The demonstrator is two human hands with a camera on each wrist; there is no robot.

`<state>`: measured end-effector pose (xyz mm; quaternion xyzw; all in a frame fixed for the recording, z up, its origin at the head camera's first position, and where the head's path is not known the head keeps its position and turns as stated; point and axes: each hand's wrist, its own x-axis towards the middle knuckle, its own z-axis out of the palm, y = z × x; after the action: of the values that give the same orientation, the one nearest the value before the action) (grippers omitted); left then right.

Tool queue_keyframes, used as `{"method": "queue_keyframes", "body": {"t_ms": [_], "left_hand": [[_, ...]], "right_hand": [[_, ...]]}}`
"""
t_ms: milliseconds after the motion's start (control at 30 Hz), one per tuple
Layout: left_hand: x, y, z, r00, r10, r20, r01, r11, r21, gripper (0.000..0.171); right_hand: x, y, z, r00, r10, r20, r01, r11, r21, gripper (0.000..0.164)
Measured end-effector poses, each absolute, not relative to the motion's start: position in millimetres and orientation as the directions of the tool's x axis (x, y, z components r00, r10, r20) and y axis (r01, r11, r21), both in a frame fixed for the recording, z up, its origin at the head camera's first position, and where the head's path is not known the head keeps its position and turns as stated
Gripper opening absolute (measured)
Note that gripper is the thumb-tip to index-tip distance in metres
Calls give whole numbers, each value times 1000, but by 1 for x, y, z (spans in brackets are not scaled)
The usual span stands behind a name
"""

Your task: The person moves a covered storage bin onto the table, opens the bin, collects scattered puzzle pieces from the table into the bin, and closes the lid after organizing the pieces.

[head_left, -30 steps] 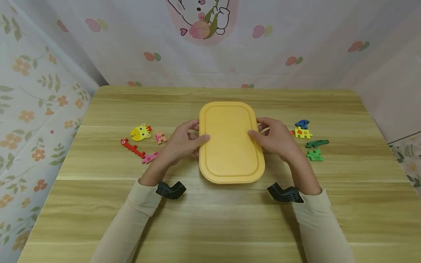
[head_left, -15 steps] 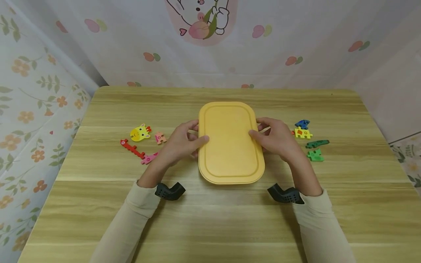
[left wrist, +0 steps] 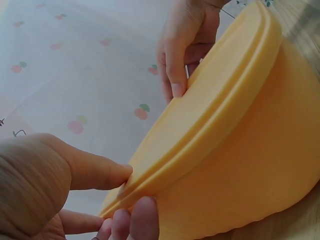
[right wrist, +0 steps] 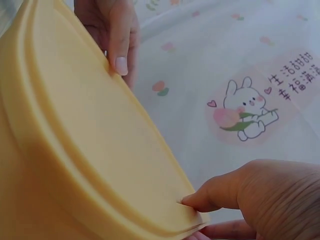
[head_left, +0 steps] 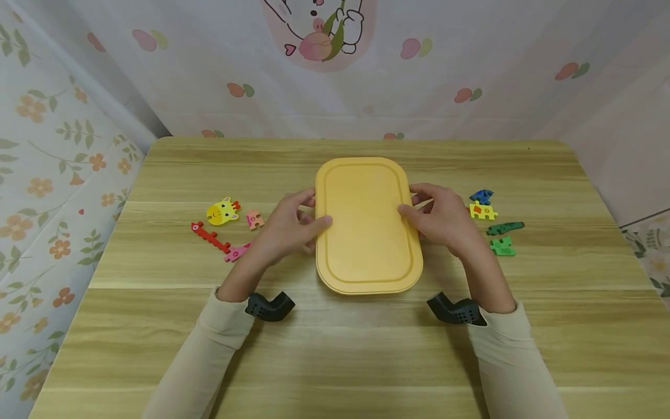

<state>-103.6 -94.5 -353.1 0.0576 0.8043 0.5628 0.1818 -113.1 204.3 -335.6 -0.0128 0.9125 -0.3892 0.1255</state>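
A yellow plastic box (left wrist: pixel 250 160) stands on the wooden table, its rounded rectangular lid (head_left: pixel 369 227) on top. My left hand (head_left: pixel 289 226) pinches the lid's left edge, thumb on the upper face and fingers beneath the rim, as the left wrist view shows. Opposite it, my right hand (head_left: pixel 442 218) grips the right edge the same way, its thumb (right wrist: pixel 215 195) pressing on the lid. Whatever the box holds is hidden. Whether the lid's far side has parted from the box cannot be told.
Left of the box lie a yellow giraffe-head piece (head_left: pixel 223 212), an orange puzzle piece (head_left: pixel 255 220), a red piece (head_left: pixel 210 237) and a pink one (head_left: pixel 238 252). On the right are blue (head_left: pixel 481 196), yellow (head_left: pixel 483 211), dark green (head_left: pixel 505 228) and green (head_left: pixel 503 247) pieces. A patterned curtain (head_left: pixel 335 99) hangs behind.
The lid's far edge has risen slightly in the head view, and my right hand has shifted a little up and right with it. My left hand keeps almost the same place.
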Motion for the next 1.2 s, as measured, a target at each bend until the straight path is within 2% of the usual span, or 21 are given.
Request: {"method": "queue_keyframes", "body": {"t_ms": [333,467,600,833,1067,1200], "left_hand": [[-103,-96,-348,-923,310,-229,-115,346,931,60],[-102,-97,-345,-926,306,-221,-120,315,941,56],[-102,-98,-344,-930,311,-194,-110,268,957,54],[-104,-97,-345,-933,289,-215,-153,221,963,58],[-108,-96,-354,-945,205,-256,-196,273,942,60],[-111,-97,-362,-932,215,-292,-237,248,939,69]], "right_hand": [[-111,204,-333,-969,-130,-210,72,663,-745,58],[-112,206,-333,-959,-169,-229,90,581,-809,58],[-114,213,-332,-939,-237,-250,125,441,-889,61],[-118,226,-331,-922,-292,-253,188,233,-954,68],[-119,235,-328,-924,-278,-262,216,185,-959,69],[-119,242,-326,-931,-255,-262,223,172,-959,68]]}}
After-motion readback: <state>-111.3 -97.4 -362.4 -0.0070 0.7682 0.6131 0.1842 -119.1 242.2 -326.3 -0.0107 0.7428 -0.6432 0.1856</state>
